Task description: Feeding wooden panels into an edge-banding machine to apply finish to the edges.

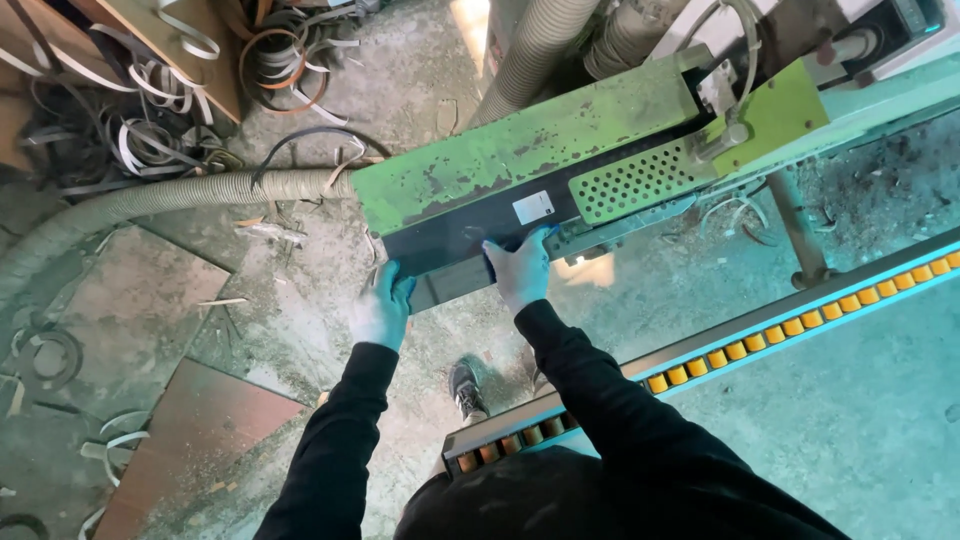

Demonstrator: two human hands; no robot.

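A dark grey flat panel [455, 240] with a small white label lies on the end of a worn green machine bed [500, 160]. My left hand [383, 308], in a pale glove, grips the panel's near left corner. My right hand [522, 270], also gloved, presses flat on the panel's near edge, fingers spread toward the label. Both arms wear black sleeves.
A roller rail with orange wheels [800, 325] runs diagonally at right. A ribbed beige hose [150, 200] lies on the dusty floor at left, with coils of edge-banding strip [130, 130] behind it. A brown board [190, 440] lies on the floor; my shoe [466, 388] stands below.
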